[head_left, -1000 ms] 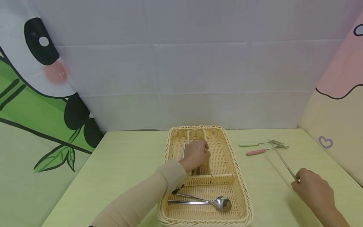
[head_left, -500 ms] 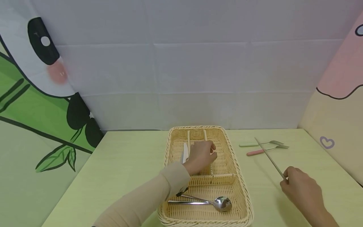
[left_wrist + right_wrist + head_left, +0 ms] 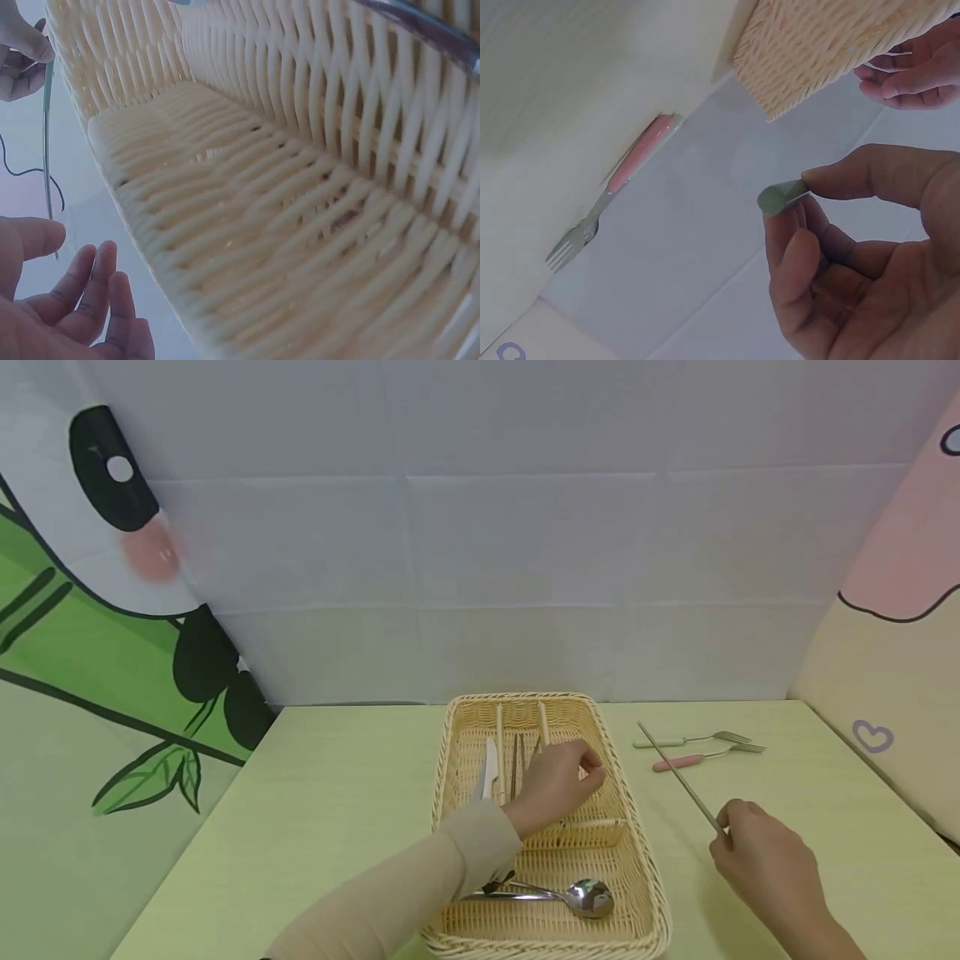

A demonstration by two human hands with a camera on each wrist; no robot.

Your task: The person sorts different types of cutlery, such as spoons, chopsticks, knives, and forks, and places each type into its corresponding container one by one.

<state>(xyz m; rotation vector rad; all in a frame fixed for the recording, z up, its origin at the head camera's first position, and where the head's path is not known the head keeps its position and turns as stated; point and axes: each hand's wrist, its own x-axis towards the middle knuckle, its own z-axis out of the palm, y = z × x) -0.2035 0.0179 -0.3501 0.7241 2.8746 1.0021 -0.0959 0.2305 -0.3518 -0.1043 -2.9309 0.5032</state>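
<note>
My left hand (image 3: 558,777) hovers over the right-hand part of the wicker basket (image 3: 636,818); in the left wrist view its thumb stands apart from its fingers and nothing lies between them. My right hand (image 3: 772,864) pinches a thin, straight utensil (image 3: 678,777) to the right of the basket. Its rounded green handle end (image 3: 774,198) shows in the right wrist view; its exact kind is unclear. Slim brown sticks (image 3: 513,768) lie in the basket's middle slot, and a knife (image 3: 491,764) in the left one. Spoons (image 3: 589,899) occupy the front compartment.
Behind the held utensil, a pink-handled fork (image 3: 682,762) and a green-handled fork (image 3: 663,743) lie on the table (image 3: 337,793). Thin dividers (image 3: 501,727) split the basket's rear part. A pale cloth wall (image 3: 525,543) stands at the back.
My left hand has moved right from the middle slot, uncovering the knife and the brown sticks. My right hand has moved left with the utensil, closer to the basket.
</note>
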